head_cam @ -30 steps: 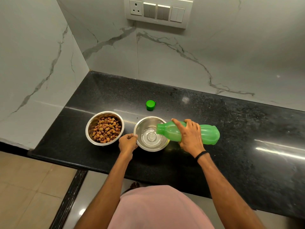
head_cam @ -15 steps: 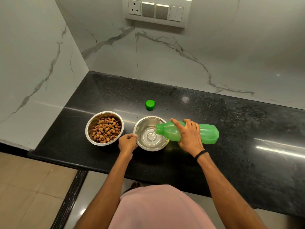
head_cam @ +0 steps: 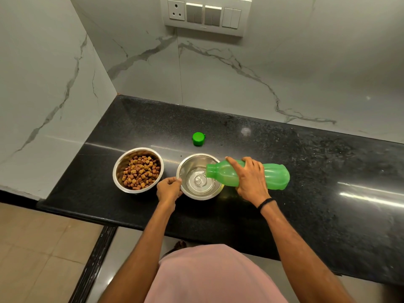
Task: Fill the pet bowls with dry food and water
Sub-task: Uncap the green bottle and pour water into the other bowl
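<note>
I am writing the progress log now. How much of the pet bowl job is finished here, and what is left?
Done: the left steel bowl holds brown dry kibble.
In hand: the right hand tips the uncapped green plastic bottle, pouring water into the right steel bowl, which the left hand holds at the rim. The water is shallow.
Left: finish pouring, probably refit the green cap lying on the black counter.

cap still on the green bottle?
No, the green bottle is uncapped and pouring into the water bowl, while its green cap sits on the counter behind the bowl.
</note>
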